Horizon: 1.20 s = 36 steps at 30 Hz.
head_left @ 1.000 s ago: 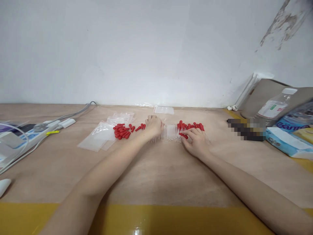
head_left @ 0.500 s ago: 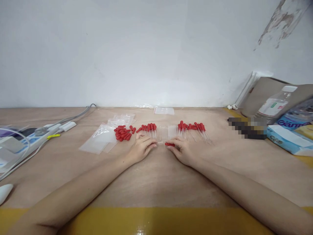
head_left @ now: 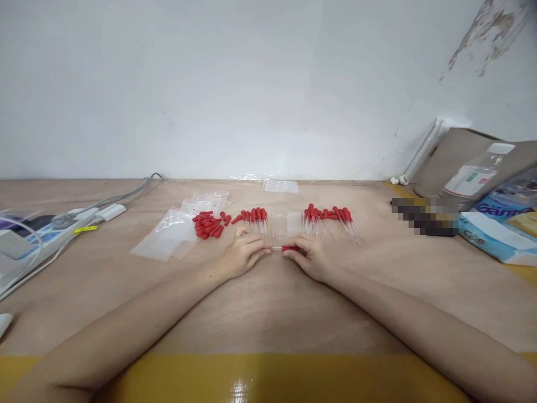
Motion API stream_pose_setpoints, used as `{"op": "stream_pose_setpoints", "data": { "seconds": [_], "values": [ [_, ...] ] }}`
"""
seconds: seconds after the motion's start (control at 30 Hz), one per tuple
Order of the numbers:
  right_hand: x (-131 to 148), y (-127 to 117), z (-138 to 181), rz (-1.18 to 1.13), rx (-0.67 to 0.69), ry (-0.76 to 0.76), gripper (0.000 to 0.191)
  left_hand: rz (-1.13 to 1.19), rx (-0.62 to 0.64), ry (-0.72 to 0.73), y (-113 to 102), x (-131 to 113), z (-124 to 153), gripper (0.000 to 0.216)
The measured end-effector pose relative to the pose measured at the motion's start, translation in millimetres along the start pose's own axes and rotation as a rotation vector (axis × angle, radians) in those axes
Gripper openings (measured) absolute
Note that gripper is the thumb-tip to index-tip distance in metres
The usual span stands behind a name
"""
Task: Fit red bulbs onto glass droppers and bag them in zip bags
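Thin clear tube (head_left: pixel 277 248) and small red rubber-looking bulb (head_left: pixel 289 248), end to end between two sets of fingers.
The left hand (head_left: pixel 245 253) pinches the slender, straight tube, its tip showing past the fingertips; the right hand (head_left: pixel 314 257) has thumb and fingers clamped on the bulb, which is largely covered by them. Tube and bulb lie level, in line; whether the tip is inside cannot be told. Half a second ago a gap parted them; now they meet. Just beyond the fingers, a row of loose clear tubes (head_left: pixel 296 223) lies as before.
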State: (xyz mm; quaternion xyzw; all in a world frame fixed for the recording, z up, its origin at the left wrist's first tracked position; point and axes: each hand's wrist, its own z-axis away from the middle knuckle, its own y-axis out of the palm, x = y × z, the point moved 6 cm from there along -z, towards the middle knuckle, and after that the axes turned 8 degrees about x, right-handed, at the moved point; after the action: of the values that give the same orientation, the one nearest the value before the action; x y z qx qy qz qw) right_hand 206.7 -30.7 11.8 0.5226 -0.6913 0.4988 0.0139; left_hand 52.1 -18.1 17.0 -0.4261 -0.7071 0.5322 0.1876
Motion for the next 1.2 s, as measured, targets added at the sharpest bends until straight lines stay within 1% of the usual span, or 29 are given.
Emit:
{"op": "stream_pose_setpoints", "data": {
  "seconds": [0.17,0.27,0.47,0.57,0.73,0.87,1.0,1.2],
  "values": [
    [4.0,-1.7,1.0,0.039,-0.015,-0.041,0.011,-0.005,-0.055,0.100,0.5,-4.4,-0.1,0.020],
    [8.1,-2.9,2.0,0.087,-0.023,-0.076,0.010,-0.022,-0.072,0.137,1.0,-6.7,0.5,0.017],
    [12.0,-3.7,5.3,0.182,-0.076,-0.175,0.008,-0.051,-0.081,0.177,1.3,-12.3,1.4,0.015],
    [9.9,-2.8,5.3,0.189,-0.086,-0.180,0.008,-0.070,-0.088,0.193,0.7,-15.8,1.9,0.015],
    [7.7,0.6,3.2,0.191,-0.029,-0.176,0.008,-0.104,-0.099,0.212,2.0,-17.4,3.2,0.016],
    [7.9,4.8,2.2,0.245,0.036,-0.178,0.011,-0.122,-0.097,0.226,5.3,-17.3,3.3,0.017],
    [6.6,8.7,1.1,0.292,0.047,-0.174,0.014,-0.135,-0.089,0.238,5.7,-19.1,1.8,0.016],
    [6.4,12.6,-1.0,0.300,0.065,-0.163,0.016,-0.169,-0.078,0.240,5.7,-23.1,-0.6,0.019]
  ]
}}
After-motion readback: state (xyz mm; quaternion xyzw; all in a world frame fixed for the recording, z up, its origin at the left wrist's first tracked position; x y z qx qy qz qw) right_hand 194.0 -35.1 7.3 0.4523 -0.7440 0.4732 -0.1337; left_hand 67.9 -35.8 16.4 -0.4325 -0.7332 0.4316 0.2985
